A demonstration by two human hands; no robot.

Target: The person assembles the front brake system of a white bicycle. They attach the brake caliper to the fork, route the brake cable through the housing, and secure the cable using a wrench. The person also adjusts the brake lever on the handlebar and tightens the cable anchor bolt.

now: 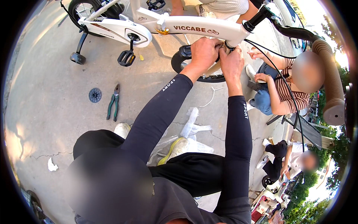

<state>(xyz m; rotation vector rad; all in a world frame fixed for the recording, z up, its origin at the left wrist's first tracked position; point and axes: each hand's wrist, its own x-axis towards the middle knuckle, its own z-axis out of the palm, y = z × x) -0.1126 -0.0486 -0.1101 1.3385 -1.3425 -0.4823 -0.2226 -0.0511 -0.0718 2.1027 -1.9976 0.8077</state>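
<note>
Bright daylight flares at right and dapples the ground (56,100), with fisheye-bent, black-rimmed edges.

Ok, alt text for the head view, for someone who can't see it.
A person's left hand and right hand are close together below the head tube of a white bicycle, above its front wheel; whatever they grip is hidden. Green-handled pliers lie on the pavement at left; a person in a striped top is at right.
</note>
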